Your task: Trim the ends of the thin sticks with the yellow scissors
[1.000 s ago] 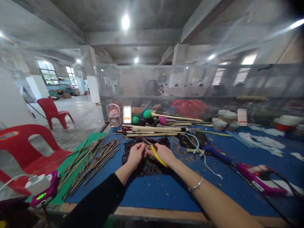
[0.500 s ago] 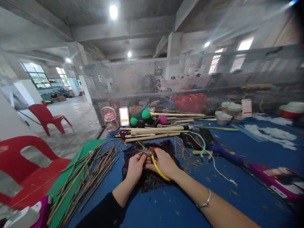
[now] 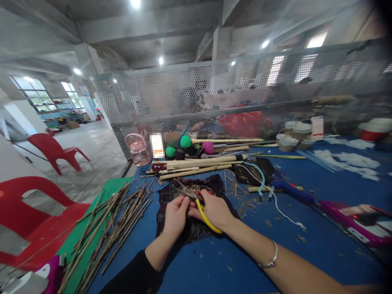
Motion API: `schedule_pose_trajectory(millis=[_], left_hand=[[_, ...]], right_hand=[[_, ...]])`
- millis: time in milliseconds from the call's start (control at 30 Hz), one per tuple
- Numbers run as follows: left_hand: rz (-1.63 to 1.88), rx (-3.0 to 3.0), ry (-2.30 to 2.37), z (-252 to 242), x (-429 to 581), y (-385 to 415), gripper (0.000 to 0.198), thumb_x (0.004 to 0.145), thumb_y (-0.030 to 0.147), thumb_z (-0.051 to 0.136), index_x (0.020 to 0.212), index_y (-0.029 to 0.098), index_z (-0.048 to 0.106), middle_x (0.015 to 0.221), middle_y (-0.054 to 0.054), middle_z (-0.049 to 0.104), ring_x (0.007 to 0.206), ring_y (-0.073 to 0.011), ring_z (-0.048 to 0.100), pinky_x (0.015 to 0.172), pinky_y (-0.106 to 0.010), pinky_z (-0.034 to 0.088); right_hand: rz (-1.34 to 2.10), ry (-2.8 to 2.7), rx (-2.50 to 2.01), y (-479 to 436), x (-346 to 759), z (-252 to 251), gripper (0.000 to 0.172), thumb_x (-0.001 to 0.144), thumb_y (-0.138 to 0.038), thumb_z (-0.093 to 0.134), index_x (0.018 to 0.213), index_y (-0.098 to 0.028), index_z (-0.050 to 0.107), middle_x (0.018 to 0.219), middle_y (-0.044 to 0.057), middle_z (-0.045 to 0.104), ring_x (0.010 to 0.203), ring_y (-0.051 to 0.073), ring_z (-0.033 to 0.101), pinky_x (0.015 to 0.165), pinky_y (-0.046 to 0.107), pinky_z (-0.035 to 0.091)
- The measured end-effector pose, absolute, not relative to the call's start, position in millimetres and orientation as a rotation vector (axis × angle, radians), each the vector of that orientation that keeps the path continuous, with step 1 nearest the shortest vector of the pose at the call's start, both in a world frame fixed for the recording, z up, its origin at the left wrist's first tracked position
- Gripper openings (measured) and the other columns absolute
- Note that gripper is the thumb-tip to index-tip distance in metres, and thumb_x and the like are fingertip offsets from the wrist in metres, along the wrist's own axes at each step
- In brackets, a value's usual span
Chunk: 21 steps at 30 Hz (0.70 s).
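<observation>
My right hand [image 3: 214,210] is closed round a pair of shears [image 3: 200,204] with yellow and red handles, the blades pointing up and left. My left hand [image 3: 175,215] sits just to the left, its fingers pinched on something small at the blades that I cannot make out. Both hands rest over a dark cloth [image 3: 190,196] strewn with clippings, on the blue table mat [image 3: 251,249]. A bracelet [image 3: 269,257] shows on my right wrist.
A pile of thin brown sticks [image 3: 113,224] lies to the left, partly on a green mat [image 3: 104,196]. Bamboo poles [image 3: 199,165] and coloured balls [image 3: 185,142] lie behind. A blue-handled tool [image 3: 290,192] and a purple device [image 3: 352,220] are at right. Red chairs [image 3: 27,216] stand left. A mesh fence [image 3: 245,94] backs the table.
The view has tilted and slid a little, so the hands sit lower in frame. Both hands keep their hold at the shears over the dark cloth.
</observation>
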<state>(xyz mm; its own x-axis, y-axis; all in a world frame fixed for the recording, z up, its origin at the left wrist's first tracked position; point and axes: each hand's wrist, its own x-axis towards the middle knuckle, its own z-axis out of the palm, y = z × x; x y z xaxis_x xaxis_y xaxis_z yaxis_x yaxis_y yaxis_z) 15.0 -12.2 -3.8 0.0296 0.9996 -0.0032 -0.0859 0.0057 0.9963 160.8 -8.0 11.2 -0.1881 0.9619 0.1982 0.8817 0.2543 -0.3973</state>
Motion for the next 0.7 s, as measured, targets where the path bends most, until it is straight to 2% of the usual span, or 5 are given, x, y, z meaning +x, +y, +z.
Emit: schedule_pose_trajectory(millis=[167, 333, 500, 700], left_hand=[[1.221, 1.316, 1.215, 4.2, 16.5, -19.4, 0.035, 0.075, 0.043, 0.053, 0.066, 0.011, 0.065, 0.062, -0.005, 0.064, 0.055, -0.0119, 0.053, 0.055, -0.022, 0.041], [1.214, 1.417, 1.306, 5.9, 16.0, -20.9, 0.034, 0.077, 0.042, 0.048, 0.068, 0.013, 0.063, 0.066, -0.004, 0.066, 0.057, -0.0129, 0.055, 0.056, -0.022, 0.041], [1.189, 1.387, 1.301, -0.4, 14.0, -17.0, 0.034, 0.077, 0.045, 0.048, 0.071, 0.014, 0.062, 0.064, -0.003, 0.064, 0.051, -0.0114, 0.052, 0.048, -0.021, 0.038], [1.200, 1.306, 1.216, -1.9, 13.0, -13.4, 0.035, 0.075, 0.047, 0.049, 0.070, 0.014, 0.058, 0.051, 0.002, 0.051, 0.041, -0.0077, 0.042, 0.041, -0.019, 0.032]], right_hand=[[0.202, -2.139, -1.553, -10.2, 160.0, 13.3, 0.052, 0.063, -0.064, 0.057, 0.084, -0.018, 0.046, 0.084, 0.009, 0.061, 0.075, 0.021, 0.059, 0.061, 0.026, 0.036], [0.320, -2.119, -1.643, -10.5, 159.1, 9.1, 0.052, 0.064, -0.064, 0.057, 0.089, -0.019, 0.045, 0.079, 0.006, 0.063, 0.072, 0.022, 0.062, 0.057, 0.026, 0.034], [0.299, -2.126, -1.709, -8.5, 158.7, 4.8, 0.057, 0.063, -0.068, 0.054, 0.092, -0.019, 0.048, 0.079, 0.006, 0.065, 0.074, 0.023, 0.063, 0.058, 0.026, 0.034], [0.306, -2.131, -1.774, -5.5, 161.5, 5.0, 0.055, 0.064, -0.070, 0.051, 0.087, -0.020, 0.053, 0.076, 0.005, 0.065, 0.071, 0.022, 0.062, 0.056, 0.026, 0.033]])
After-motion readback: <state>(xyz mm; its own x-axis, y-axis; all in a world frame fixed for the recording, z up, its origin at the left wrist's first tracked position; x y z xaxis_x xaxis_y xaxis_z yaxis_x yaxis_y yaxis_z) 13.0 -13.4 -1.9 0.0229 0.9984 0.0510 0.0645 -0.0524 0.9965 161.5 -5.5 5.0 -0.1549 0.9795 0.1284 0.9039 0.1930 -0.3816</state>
